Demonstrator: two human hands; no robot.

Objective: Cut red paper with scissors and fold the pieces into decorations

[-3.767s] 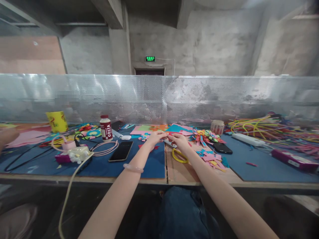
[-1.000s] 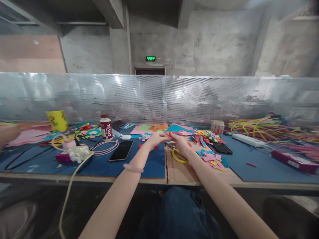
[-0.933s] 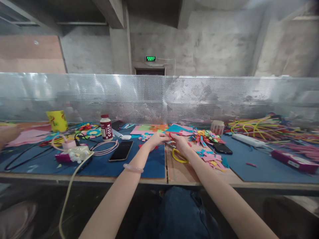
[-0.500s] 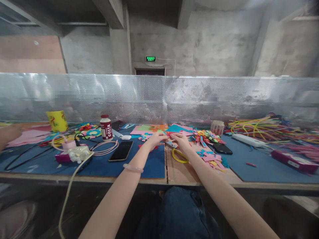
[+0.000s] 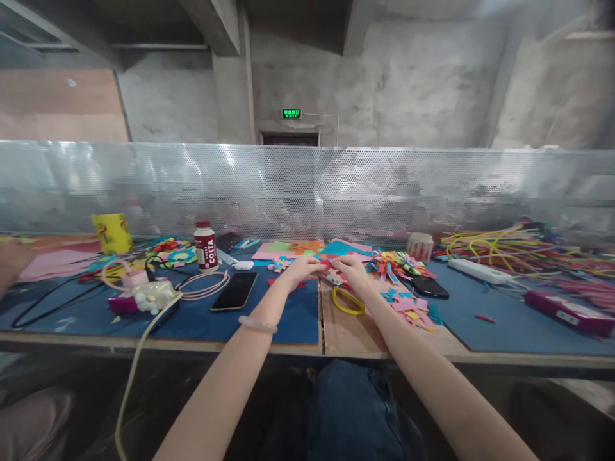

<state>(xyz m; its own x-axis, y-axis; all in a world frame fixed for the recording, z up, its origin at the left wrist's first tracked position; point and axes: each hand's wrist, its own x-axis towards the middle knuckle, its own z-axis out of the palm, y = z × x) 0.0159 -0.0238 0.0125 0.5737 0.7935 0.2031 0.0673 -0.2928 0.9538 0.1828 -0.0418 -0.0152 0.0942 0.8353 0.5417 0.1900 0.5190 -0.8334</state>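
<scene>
My left hand [image 5: 303, 269] and my right hand [image 5: 350, 269] meet over the middle of the table, fingertips pinched on a small piece of red paper [image 5: 327, 263] between them. Just beneath lie scissors with yellow handles [image 5: 348, 302], their blades partly under my right hand. More red paper [image 5: 294, 285] rests on the blue mat below my left hand. Beyond my fingers are pink, green, orange and blue paper sheets [image 5: 346, 247]. To the right of my right hand sits a heap of colourful paper flowers [image 5: 390, 265], with cut paper scraps [image 5: 410, 308] nearer me.
Left of my arm are a black phone [image 5: 234, 292], a COSTA bottle [image 5: 206, 247], a power strip [image 5: 144, 297] with cables and a yellow container [image 5: 112, 233]. On the right lie another phone [image 5: 429, 287], a white power strip [image 5: 480, 271] and coloured strips [image 5: 509, 248]. Another person's hand [image 5: 14, 259] shows far left.
My hands stay nearly in place; the red paper between my fingertips now sits a little lower and less of it shows. The other person's hand has shifted slightly at the left edge.
</scene>
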